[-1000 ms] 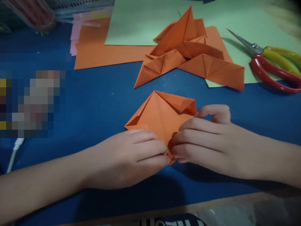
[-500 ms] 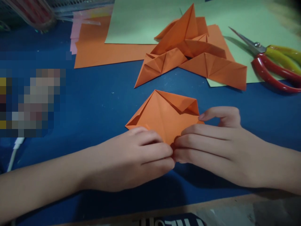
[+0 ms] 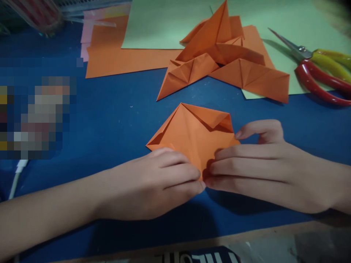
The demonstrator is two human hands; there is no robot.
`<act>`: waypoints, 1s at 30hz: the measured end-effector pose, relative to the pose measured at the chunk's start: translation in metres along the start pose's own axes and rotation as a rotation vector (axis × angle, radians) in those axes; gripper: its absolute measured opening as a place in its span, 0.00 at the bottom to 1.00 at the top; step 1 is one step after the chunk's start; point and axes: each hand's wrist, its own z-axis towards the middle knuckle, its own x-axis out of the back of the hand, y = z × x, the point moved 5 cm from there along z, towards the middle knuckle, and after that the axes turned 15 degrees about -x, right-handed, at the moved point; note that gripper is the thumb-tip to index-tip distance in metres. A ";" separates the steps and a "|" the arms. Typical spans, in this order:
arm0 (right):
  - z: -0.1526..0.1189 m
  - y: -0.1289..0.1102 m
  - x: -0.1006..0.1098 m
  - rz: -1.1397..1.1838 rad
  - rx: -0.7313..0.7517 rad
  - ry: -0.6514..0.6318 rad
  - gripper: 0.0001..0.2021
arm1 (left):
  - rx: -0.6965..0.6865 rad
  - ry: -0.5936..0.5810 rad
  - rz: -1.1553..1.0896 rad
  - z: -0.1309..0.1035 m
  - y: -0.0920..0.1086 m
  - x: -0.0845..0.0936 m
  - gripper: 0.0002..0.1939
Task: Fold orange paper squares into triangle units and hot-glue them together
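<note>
A partly folded sheet of orange paper [image 3: 189, 135] lies on the blue tabletop between my hands, its peak pointing away from me and a loose flap lifted at its upper right. My left hand [image 3: 164, 182] is closed along the paper's lower left edge, its fingertips at the near corner. From the right, my right hand [image 3: 255, 164] grips the lower right edge, with the index finger bent at the right corner. Both thumbs are hidden. Just beyond are several folded orange paper pieces [image 3: 222, 54], leaning over one another.
Scissors [image 3: 309, 62] with red and yellow handles lie at the right on green paper [image 3: 153, 25]. Flat orange paper [image 3: 123, 62] and pink slips [image 3: 84, 51] are at the back left. A white cable [image 3: 18, 175] runs to a blurred-out object [image 3: 46, 113] on the left.
My right hand has shifted slightly to the right, uncovering more of the paper near its lower corner. The left hand stays almost in place. The view has moved a little.
</note>
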 end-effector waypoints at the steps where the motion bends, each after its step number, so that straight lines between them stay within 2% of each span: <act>1: 0.000 0.002 0.000 0.018 0.004 -0.028 0.24 | -0.005 0.004 0.014 0.000 0.001 0.001 0.20; 4: 0.000 0.004 0.004 0.052 0.011 -0.062 0.20 | 0.064 -0.014 -0.012 -0.001 0.000 -0.002 0.20; 6: -0.001 0.004 0.007 0.028 0.011 -0.055 0.19 | 0.167 0.003 -0.047 -0.004 -0.003 -0.005 0.19; 7: -0.002 0.004 0.008 -0.008 0.017 -0.048 0.18 | 0.173 -0.005 -0.055 -0.004 -0.003 -0.006 0.18; 13: 0.001 0.000 0.005 -0.214 0.070 0.026 0.17 | -0.051 0.012 0.051 -0.001 0.004 0.000 0.20; 19: 0.015 0.002 -0.002 -0.207 0.081 0.039 0.16 | -0.040 0.024 0.110 0.001 0.003 0.002 0.20; 25: 0.014 0.001 -0.003 -0.226 0.105 0.052 0.15 | -0.021 0.039 0.095 -0.003 0.002 -0.001 0.16; 30: 0.016 0.003 -0.002 -0.178 0.055 0.048 0.16 | 0.000 0.034 0.080 -0.004 0.002 -0.002 0.17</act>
